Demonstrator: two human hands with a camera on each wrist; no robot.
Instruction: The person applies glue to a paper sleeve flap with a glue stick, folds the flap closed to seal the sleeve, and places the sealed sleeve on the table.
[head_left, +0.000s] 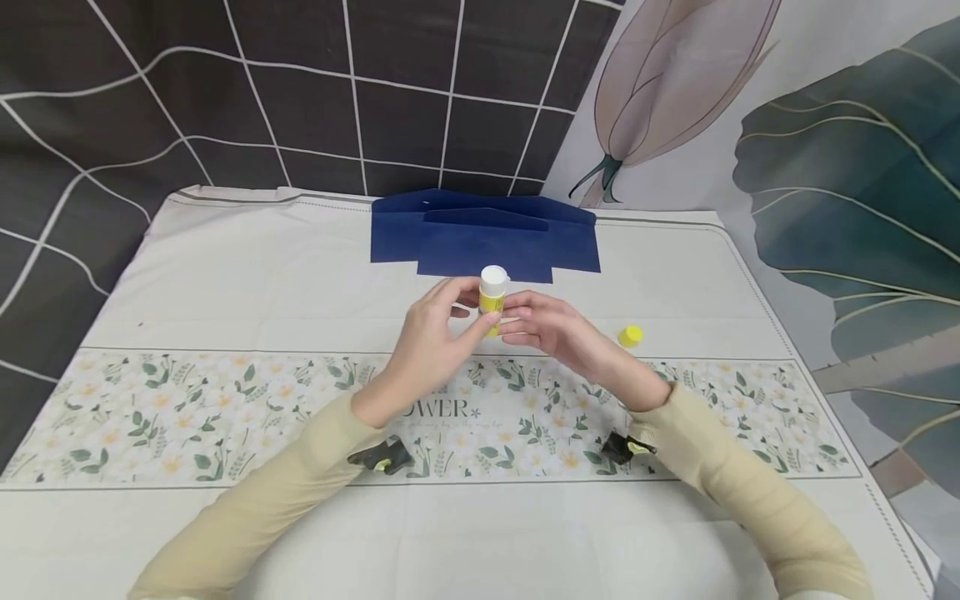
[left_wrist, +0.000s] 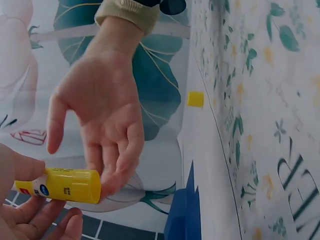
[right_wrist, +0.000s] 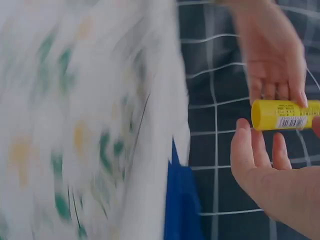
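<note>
My left hand (head_left: 429, 340) pinches a yellow glue stick (head_left: 491, 302) between thumb and fingers, holding it upright above the table. Its white top faces up in the head view; the left wrist view shows the printed label on the glue stick (left_wrist: 67, 186). Beside it, my right hand (head_left: 558, 329) has its fingers loosely extended, their tips right at the tube's side. From the right wrist view, the right hand (right_wrist: 275, 190) lies close around the glue stick (right_wrist: 277, 115) without curling tightly on it. A yellow cap (head_left: 631, 336) lies on the table to the right.
Dark blue folded paper (head_left: 487, 246), like an unfolded envelope, lies at the table's back edge. A white cloth with a floral band (head_left: 225, 408) covers the table (head_left: 465, 533). Behind hang a dark grid-patterned cloth (head_left: 300, 108) and a leaf-print curtain (head_left: 847, 183).
</note>
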